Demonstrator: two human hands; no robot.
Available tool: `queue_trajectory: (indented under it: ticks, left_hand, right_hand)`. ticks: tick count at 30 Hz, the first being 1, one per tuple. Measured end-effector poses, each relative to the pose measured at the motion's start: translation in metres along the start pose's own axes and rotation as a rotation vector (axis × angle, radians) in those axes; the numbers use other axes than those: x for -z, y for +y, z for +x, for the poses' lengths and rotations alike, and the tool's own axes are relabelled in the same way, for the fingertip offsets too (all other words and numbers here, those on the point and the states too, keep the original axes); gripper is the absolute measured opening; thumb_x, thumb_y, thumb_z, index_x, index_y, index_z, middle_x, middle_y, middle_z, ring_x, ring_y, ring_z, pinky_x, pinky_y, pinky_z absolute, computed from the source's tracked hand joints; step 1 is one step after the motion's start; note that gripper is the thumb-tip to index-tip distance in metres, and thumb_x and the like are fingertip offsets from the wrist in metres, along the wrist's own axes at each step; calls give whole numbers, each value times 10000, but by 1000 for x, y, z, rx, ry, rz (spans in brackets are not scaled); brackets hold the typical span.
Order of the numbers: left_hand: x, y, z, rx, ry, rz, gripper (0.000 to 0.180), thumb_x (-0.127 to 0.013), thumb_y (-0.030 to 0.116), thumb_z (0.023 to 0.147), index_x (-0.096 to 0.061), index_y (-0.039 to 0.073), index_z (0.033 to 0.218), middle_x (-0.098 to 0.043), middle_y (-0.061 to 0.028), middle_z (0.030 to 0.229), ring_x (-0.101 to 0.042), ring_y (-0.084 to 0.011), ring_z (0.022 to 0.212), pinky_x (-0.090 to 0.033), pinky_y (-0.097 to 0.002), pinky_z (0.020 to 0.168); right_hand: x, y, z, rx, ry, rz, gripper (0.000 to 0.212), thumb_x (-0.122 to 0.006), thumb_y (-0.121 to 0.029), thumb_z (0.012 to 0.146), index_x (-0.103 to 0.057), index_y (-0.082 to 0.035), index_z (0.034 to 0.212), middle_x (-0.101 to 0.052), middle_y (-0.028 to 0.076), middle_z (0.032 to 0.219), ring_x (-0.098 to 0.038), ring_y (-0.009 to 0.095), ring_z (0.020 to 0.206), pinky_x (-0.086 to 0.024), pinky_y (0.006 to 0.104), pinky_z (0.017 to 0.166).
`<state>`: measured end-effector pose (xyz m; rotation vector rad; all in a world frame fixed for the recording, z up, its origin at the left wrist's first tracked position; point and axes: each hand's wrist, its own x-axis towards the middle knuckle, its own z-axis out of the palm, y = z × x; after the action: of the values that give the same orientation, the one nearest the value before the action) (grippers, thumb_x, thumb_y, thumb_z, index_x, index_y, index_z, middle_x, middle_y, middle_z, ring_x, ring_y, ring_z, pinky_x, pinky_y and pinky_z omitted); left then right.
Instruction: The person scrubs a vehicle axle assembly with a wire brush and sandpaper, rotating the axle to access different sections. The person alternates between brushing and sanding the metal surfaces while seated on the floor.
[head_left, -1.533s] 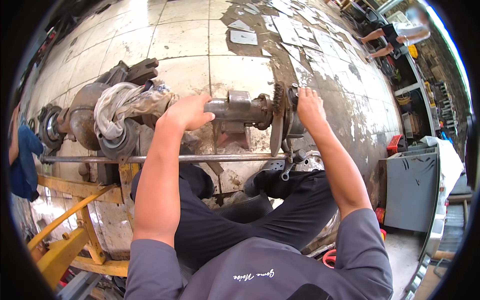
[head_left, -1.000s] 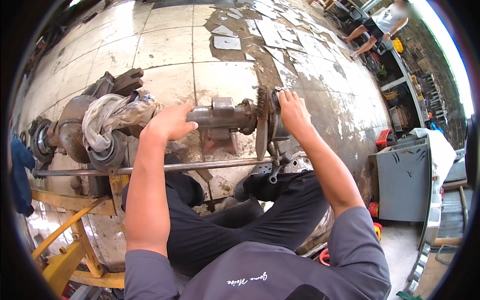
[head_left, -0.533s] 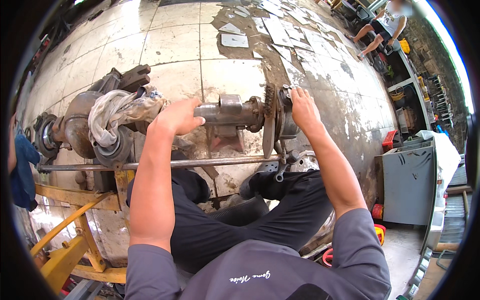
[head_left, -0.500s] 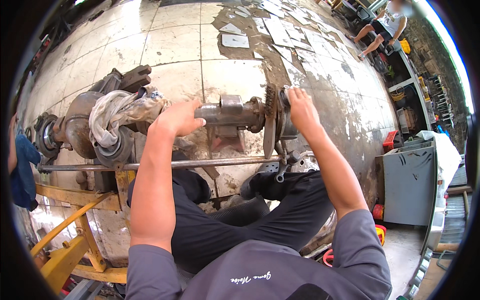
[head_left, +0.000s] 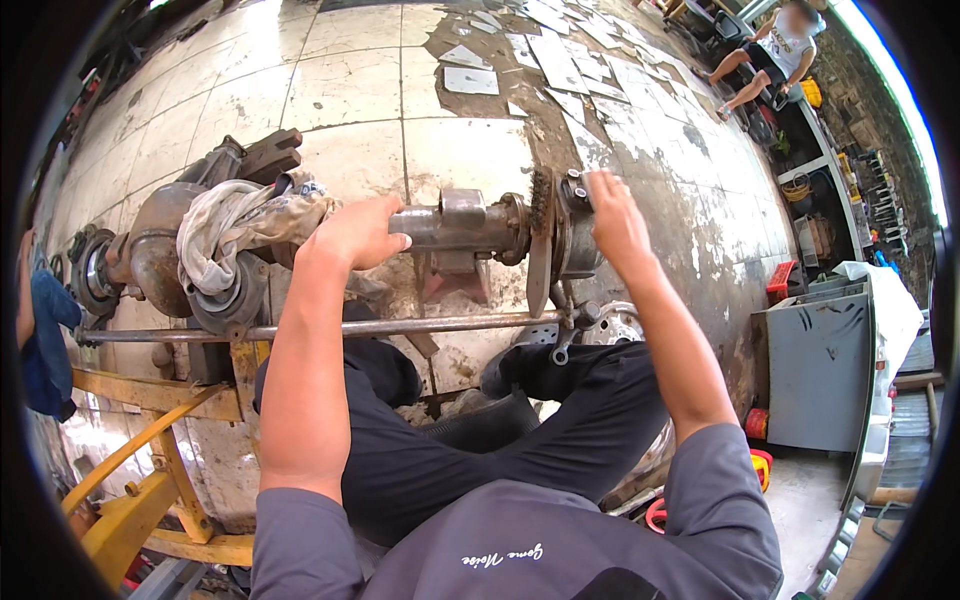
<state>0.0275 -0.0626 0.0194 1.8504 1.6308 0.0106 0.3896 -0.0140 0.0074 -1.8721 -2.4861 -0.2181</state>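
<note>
A heavy vehicle axle housing (head_left: 425,228) lies crosswise in front of me, with a rounded differential casing (head_left: 160,240) at its left. My left hand (head_left: 355,235) is closed over the top of the tube, its fingertips hidden on the far side. At the axle's right end is a dark steering knuckle (head_left: 577,235) with bolts on its upper face, beside a toothed metal flange (head_left: 541,230). My right hand (head_left: 617,220) is close against the knuckle's outer side, fingers stretched out. A dirty cloth (head_left: 215,235) is draped beside my left forearm.
A long tie rod (head_left: 420,325) runs along the near side. A support stand (head_left: 455,280) shows under the axle. Yellow metal frame (head_left: 150,400) stands at left, a grey cabinet (head_left: 820,370) at right. Broken tiles (head_left: 560,65) lie beyond; a person (head_left: 775,55) sits far right.
My right hand has shifted slightly right, off the top of the knuckle, uncovering its bolts. My left hand stays on the axle tube.
</note>
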Motion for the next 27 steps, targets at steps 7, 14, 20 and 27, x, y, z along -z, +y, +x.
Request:
queue_trajectory:
  ticks: [7,14,20,27]
  left_hand:
    - [0,0,0,-11,5,26,555,-673,296,882,-511,64,1359,-650,-191,1184,-616,-333,1109,-479,-398,944]
    - [-2,-1,4,-24,12,9,549,-668,292,882,-513,61,1356,-655,-187,1174,-622,-336,1096,-485,-399,935]
    - [8,11,1,11,-52,-8,527,-664,289,875,-534,37,1319,-625,-218,1228,-591,-348,1157,-461,-410,996]
    - [7,8,-1,27,-14,-23,526,-666,295,876,-534,41,1317,-625,-220,1226,-588,-354,1159,-462,-411,993]
  right_hand:
    - [-21,15,4,23,23,-45,522,-452,60,862,-439,17,1382,-455,223,1443,-434,333,1349,-334,411,1147]
    - [2,18,0,-89,-67,22,500,-461,28,883,-422,28,1382,-462,234,1428,-446,377,1331,-353,410,1136]
    - [-22,20,-4,-75,-11,84,499,-479,56,851,-441,34,1349,-490,250,1387,-474,398,1291,-380,435,1103]
    - [-13,18,-10,-9,81,170,551,-469,70,847,-450,-44,1386,-489,238,1395,-479,403,1284,-410,447,1064]
